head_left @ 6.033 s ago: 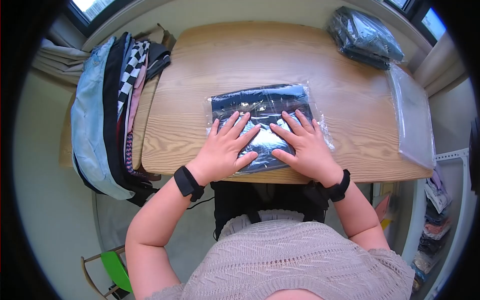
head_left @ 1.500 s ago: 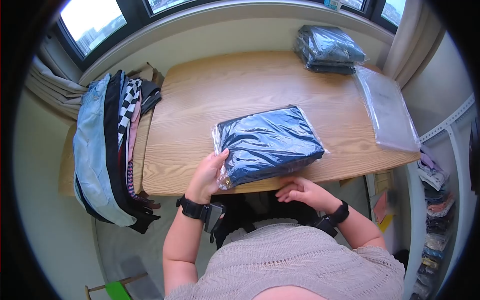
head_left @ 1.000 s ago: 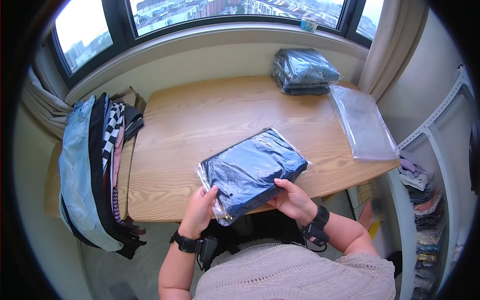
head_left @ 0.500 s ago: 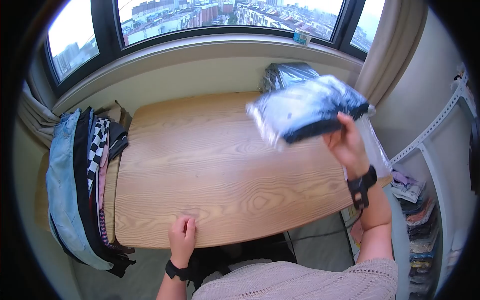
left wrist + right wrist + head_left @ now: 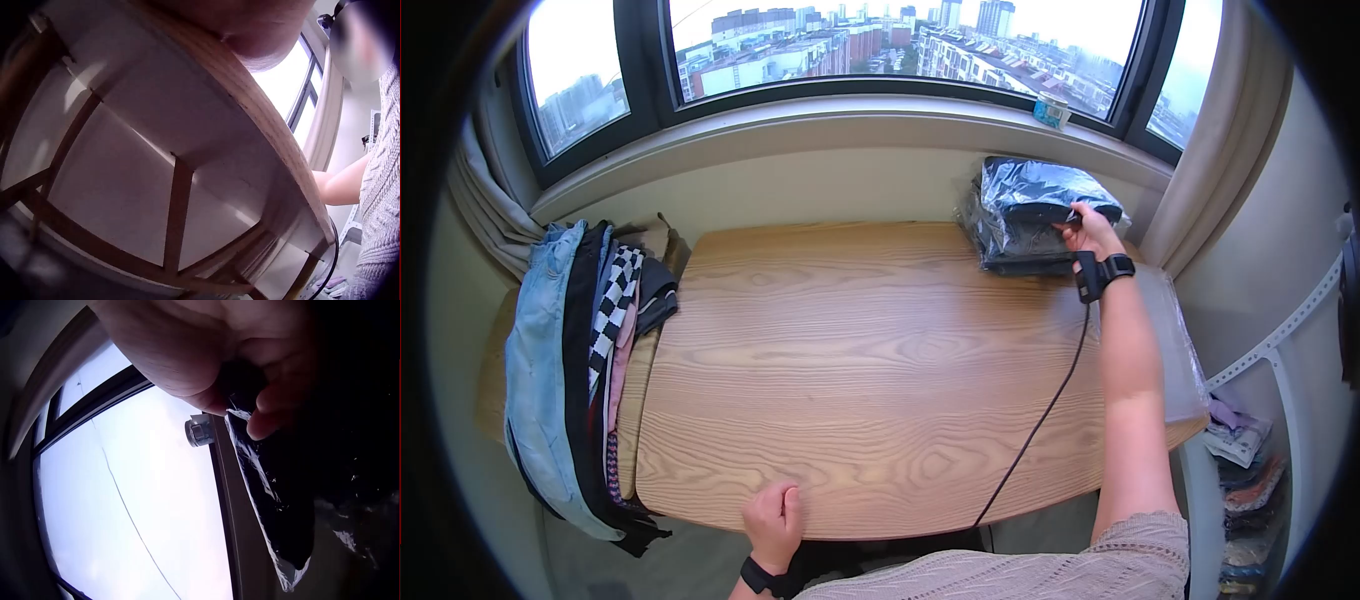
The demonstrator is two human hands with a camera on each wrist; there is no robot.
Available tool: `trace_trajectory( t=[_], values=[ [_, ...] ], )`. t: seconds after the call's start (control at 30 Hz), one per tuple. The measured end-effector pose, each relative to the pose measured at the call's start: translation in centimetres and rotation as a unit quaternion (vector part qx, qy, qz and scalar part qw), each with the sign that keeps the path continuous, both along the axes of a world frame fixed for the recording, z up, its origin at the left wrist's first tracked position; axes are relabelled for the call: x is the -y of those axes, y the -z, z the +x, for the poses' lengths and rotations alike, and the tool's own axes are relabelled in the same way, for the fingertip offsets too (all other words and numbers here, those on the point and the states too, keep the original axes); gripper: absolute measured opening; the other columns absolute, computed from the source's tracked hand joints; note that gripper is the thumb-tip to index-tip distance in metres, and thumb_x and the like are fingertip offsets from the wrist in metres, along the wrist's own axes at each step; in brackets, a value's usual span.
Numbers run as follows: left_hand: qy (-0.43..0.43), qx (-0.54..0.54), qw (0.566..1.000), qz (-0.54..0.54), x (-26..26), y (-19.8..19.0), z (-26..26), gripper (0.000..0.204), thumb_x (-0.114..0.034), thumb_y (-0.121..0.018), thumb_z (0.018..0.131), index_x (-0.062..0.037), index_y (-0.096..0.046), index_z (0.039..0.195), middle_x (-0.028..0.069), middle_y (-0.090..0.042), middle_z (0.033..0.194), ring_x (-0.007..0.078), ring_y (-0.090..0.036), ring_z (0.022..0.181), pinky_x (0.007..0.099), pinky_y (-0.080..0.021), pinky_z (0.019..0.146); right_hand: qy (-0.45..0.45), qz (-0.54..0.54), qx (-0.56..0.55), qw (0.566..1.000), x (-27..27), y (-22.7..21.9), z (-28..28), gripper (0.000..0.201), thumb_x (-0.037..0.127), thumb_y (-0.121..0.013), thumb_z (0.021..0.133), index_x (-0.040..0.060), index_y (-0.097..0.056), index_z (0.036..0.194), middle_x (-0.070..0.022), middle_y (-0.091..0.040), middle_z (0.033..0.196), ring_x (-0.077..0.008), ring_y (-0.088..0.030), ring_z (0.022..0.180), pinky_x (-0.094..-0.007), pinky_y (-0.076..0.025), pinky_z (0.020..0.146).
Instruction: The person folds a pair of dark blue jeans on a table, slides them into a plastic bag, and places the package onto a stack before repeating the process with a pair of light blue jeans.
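Note:
At the back right of the table, my right hand (image 5: pixel 1092 235) pinches the near edge of a folded dark garment in a clear plastic bag (image 5: pixel 1045 185). That package lies over a stack of other bagged garments (image 5: pixel 1025 265), largely covering them. In the right wrist view, the thumb and fingers of my right hand (image 5: pixel 206 350) are curled round the dark bundle (image 5: pixel 269 481), its shiny film along one side. My left hand (image 5: pixel 775 525) rests loosely curled at the table's front edge, holding nothing. The left wrist view shows part of that hand (image 5: pixel 269 31) above the table's underside.
Jeans and other trousers (image 5: pixel 545 350) lie in a long pile at the left. Flat clear bags (image 5: pixel 1178 350) lie at the table's right edge, partly behind my right arm. A cable (image 5: pixel 1045 415) runs from my right wrist. A small tub (image 5: pixel 1052 110) stands on the windowsill.
The bagged garment, pressed by both hands and then lifted, has moved in my right hand from the front middle to the back-right stack. My left hand has let go and stays at the front edge.

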State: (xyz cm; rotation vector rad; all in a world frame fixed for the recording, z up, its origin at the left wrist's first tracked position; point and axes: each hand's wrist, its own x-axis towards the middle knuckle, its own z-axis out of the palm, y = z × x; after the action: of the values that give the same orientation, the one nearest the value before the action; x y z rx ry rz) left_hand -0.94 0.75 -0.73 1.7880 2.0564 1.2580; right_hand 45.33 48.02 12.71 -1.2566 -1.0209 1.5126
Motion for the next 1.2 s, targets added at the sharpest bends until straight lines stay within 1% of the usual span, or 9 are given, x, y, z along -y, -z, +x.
trace_trajectory(
  t=[0.27, 0.43, 0.5, 0.7, 0.8, 0.9, 0.97, 1.07, 1.2],
  values=[
    [0.000, -0.014, 1.000, 0.012, 0.0, 0.2, 0.0, 0.012, -0.012, -0.056, 0.087, -0.0024, -0.062, 0.084, 0.0138, -0.062, 0.071, 0.0332, -0.059, 0.063, 0.0404, -0.045, 0.056, 0.225, 0.079, -0.299, 0.924, -1.6, 0.8, -2.3, 0.037, 0.011, -0.060, 0.090, -0.0044, -0.039, 0.116, -0.0197, -0.052, 0.110, -0.0349, -0.061, 0.088, -0.0392, -0.061, 0.071],
    [-0.013, -0.013, 1.000, 0.012, 0.1, 0.3, 0.1, 0.013, -0.012, -0.057, 0.087, -0.0018, -0.062, 0.083, 0.0145, -0.062, 0.071, 0.0335, -0.059, 0.064, 0.0405, -0.045, 0.057, 0.303, 0.089, -0.389, 0.865, -0.9, 1.2, -2.6, 0.040, 0.003, -0.055, 0.086, -0.0108, -0.034, 0.117, -0.0235, -0.049, 0.112, -0.0393, -0.061, 0.086, -0.0421, -0.060, 0.074],
    [-0.003, 0.002, 1.000, 0.020, 0.1, 0.0, 0.2, 0.013, -0.012, -0.057, 0.087, -0.0019, -0.062, 0.082, 0.0148, -0.061, 0.071, 0.0341, -0.059, 0.064, 0.0411, -0.045, 0.058, 0.332, 0.122, -0.321, 0.878, 1.2, 1.7, -3.5, 0.031, 0.002, -0.051, 0.084, -0.0080, -0.037, 0.110, -0.0205, -0.052, 0.096, -0.0332, -0.064, 0.077, -0.0353, -0.061, 0.066],
    [0.007, -0.010, 0.999, 0.052, -0.2, 0.5, 0.0, 0.014, -0.014, -0.056, 0.088, -0.0029, -0.063, 0.082, 0.0151, -0.060, 0.071, 0.0346, -0.058, 0.065, 0.0411, -0.046, 0.058, 0.090, 0.010, -0.352, 0.932, 9.8, 7.9, -9.8, 0.014, 0.005, -0.049, 0.087, -0.0036, -0.045, 0.098, -0.0170, -0.058, 0.088, -0.0254, -0.062, 0.080, -0.0310, -0.056, 0.071],
    [-0.013, -0.019, 0.998, 0.050, 0.0, 0.3, -0.1, 0.018, -0.017, -0.055, 0.089, -0.0030, -0.063, 0.082, 0.0152, -0.059, 0.069, 0.0327, -0.058, 0.063, 0.0403, -0.045, 0.057, -0.004, -0.105, -0.322, 0.941, 15.3, 12.0, -16.3, 0.018, 0.006, -0.050, 0.087, -0.0010, -0.045, 0.103, -0.0203, -0.056, 0.101, -0.0235, -0.059, 0.086, -0.0317, -0.053, 0.076],
    [0.031, 0.181, 0.983, -0.015, 0.4, -0.7, -1.7, 0.021, -0.019, -0.051, 0.093, -0.0022, -0.063, 0.088, 0.0107, -0.059, 0.068, 0.0239, -0.058, 0.062, 0.0357, -0.045, 0.057, -0.073, -0.180, -0.323, 0.926, 20.8, 10.5, -23.8, 0.022, 0.007, -0.050, 0.087, 0.0000, -0.044, 0.107, -0.0214, -0.054, 0.107, -0.0229, -0.057, 0.088, -0.0316, -0.052, 0.077],
    [0.057, 0.535, 0.842, -0.033, 0.9, -1.5, -3.5, 0.025, -0.022, -0.047, 0.097, -0.0008, -0.060, 0.096, 0.0046, -0.059, 0.070, 0.0136, -0.056, 0.066, 0.0287, -0.044, 0.061, -0.111, -0.204, -0.326, 0.917, 24.3, 9.2, -27.5, 0.024, 0.006, -0.050, 0.087, 0.0003, -0.043, 0.109, -0.0218, -0.053, 0.109, -0.0227, -0.057, 0.089, -0.0312, -0.052, 0.077],
    [-0.010, 0.444, 0.895, 0.022, 2.1, -4.1, -7.6, 0.025, -0.021, -0.046, 0.098, 0.0006, -0.058, 0.101, 0.0017, -0.058, 0.076, 0.0094, -0.053, 0.071, 0.0239, -0.044, 0.066, -0.184, -0.189, -0.348, 0.900, 27.3, 9.3, -31.8, 0.024, 0.004, -0.050, 0.088, -0.0001, -0.043, 0.110, -0.0213, -0.052, 0.112, -0.0218, -0.057, 0.087, -0.0302, -0.052, 0.077],
    [-0.175, 0.139, 0.968, 0.116, 2.2, -5.8, -18.0, 0.019, -0.017, -0.055, 0.092, 0.0001, -0.058, 0.101, 0.0058, -0.059, 0.076, 0.0135, -0.055, 0.072, 0.0284, -0.047, 0.067, -0.218, -0.240, -0.311, 0.893, 28.5, 13.5, -34.6, 0.024, 0.008, -0.051, 0.090, -0.0016, -0.043, 0.111, -0.0206, -0.053, 0.117, -0.0221, -0.057, 0.089, -0.0300, -0.051, 0.079]
  ],
)
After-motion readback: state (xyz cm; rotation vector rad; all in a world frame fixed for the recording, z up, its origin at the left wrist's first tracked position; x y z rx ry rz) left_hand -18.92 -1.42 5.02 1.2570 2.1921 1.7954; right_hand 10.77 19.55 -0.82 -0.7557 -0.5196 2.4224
